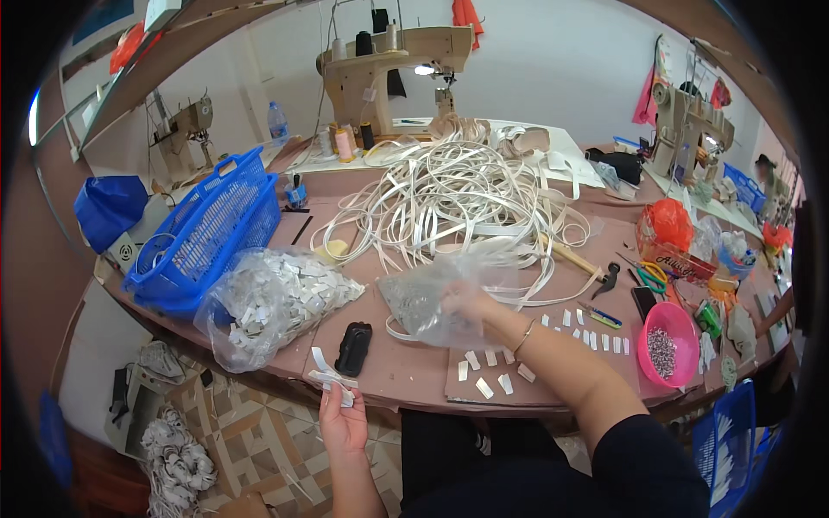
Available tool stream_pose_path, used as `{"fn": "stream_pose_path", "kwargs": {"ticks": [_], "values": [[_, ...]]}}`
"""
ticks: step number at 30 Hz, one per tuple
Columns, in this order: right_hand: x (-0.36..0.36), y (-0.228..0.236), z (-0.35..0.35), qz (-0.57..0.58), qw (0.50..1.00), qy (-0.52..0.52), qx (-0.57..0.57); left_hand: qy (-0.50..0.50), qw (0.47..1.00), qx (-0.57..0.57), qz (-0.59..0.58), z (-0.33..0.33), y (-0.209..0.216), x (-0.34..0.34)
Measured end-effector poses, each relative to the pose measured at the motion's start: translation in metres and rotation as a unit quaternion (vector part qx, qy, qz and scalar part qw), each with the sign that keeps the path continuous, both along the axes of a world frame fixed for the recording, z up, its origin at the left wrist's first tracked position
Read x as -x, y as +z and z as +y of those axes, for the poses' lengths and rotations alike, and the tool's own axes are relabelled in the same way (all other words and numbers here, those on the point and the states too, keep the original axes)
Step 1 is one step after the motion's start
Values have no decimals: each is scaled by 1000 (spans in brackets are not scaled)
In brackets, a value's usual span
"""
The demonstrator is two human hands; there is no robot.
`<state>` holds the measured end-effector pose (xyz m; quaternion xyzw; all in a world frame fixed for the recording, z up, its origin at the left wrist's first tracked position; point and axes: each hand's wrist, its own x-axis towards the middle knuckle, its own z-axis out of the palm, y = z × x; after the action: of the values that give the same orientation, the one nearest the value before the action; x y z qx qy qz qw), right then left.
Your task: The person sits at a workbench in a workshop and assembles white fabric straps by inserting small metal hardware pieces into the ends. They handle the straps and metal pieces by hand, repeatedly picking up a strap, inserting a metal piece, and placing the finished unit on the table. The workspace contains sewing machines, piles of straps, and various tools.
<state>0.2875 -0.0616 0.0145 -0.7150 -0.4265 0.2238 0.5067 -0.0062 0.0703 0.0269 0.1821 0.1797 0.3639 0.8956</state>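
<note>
My left hand [344, 425] is at the table's front edge, its fingers closed on a few short white strips [332, 376]. Just beyond it lies a black oblong case [353, 349]. Across the table reaches my right hand [466, 302], at a clear plastic bag [414, 304] with small greyish pieces inside. Plastic and blur hide its fingers, so whether they grip anything does not show. Short white tabs [484, 388] lie in loose rows under my right forearm. To the left sits a clear bag full of white cut pieces [276, 298].
A big tangle of white strips [449, 198] fills the table's middle, before a sewing machine [389, 60]. Blue baskets [207, 229] stand left. To the right are a hammer [608, 278], a phone [644, 302] and a pink bowl [695, 338] of small metal pieces.
</note>
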Motion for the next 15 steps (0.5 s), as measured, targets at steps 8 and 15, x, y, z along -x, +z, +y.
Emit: {"fn": "stream_pose_path", "kwargs": {"ticks": [8,15], "values": [[21,75,-42,443,892,-84,-39,-26,1000,1,-7,-10,0,-16],[28,118,-118,542,800,-69,-248,-60,998,-17,-7,-14,4,-35]]}}
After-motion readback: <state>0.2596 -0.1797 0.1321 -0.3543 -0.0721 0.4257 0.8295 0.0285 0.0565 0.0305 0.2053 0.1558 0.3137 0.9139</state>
